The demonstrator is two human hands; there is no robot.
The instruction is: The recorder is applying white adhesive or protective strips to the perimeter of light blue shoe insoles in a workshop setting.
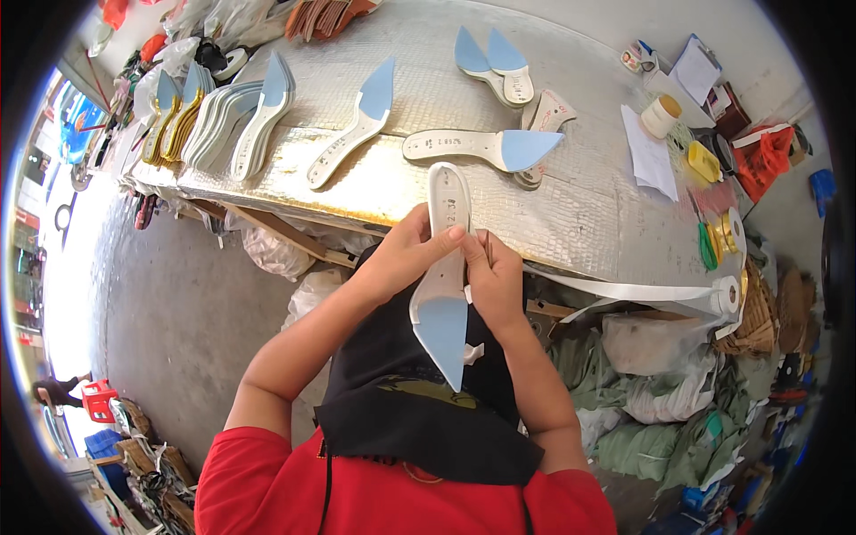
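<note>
Head view, the only one.

Both hands closed on one pointed shoe insole [443,294], held upright over the lap, just below the table edge. Left hand [401,259] wraps the insole's left side, thumb pressed across its waist. Right hand [493,278] clamps the right side, fingers curled shut; a thin dark object sticks up between its fingers, too small to identify. Insole's pale heel end points up toward the table [571,214], blue toe patch points down at the black apron [401,392].

Progress, judged from the layout: beyond the grip, a row of similar blue-tipped insoles lies on the table. One long insole [481,145] sits just above the held piece, a single one [352,134] up-left, a pair [495,62] further up, and a fanned stack [223,120] far up-left. Looks like many pieces are laid out and this one is mid-handling. Cannot tell which ones are finished.

A white tape strip [624,290] runs from beside the right hand out to a roll [727,294] on the right.

Packages, right of the grip and up: white paper sheet [649,152], small round cream tub [662,114], yellow container [703,160], red plastic basket [765,152], green and yellow tape rolls [720,239]. Below-right: grey-green bundles and clear bags [660,401]. Far lower-left: red crate [96,399] on the floor.
</note>
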